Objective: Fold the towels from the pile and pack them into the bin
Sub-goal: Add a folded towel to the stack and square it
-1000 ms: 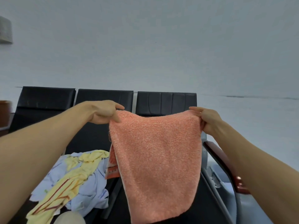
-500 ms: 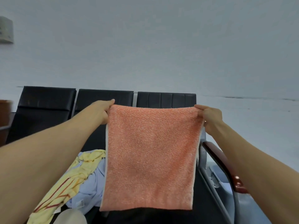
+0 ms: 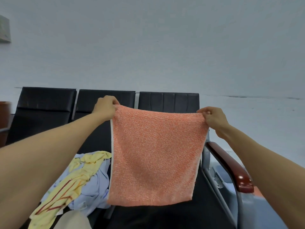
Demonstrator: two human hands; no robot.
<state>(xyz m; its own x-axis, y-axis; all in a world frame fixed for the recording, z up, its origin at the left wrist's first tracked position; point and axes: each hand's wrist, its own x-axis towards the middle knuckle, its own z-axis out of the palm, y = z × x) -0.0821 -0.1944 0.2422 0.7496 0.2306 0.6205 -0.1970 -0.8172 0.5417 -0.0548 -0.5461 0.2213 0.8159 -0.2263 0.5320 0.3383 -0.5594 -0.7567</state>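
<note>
An orange terry towel (image 3: 155, 156) hangs flat in front of me, folded in half with a white edge down its left side. My left hand (image 3: 105, 106) pinches its upper left corner. My right hand (image 3: 212, 117) pinches the upper right corner. Both arms are stretched out over a row of black seats. On the middle seat, lower left, lies the pile: a yellow towel with red stripes (image 3: 69, 184) on top of pale blue cloth (image 3: 92, 190). A grey bin (image 3: 252, 207) shows at the lower right, beyond the armrest, only partly visible.
Three black seats (image 3: 47, 103) stand against a pale wall. A reddish-brown armrest (image 3: 231, 167) on a grey metal frame borders the right seat. A brown object (image 3: 4, 119) sits at the far left edge.
The towel was hanging crooked with a loose corner; now it hangs straight and flat. Both hands have drawn the top edge taut and lifted it a little, the left hand moving outward.
</note>
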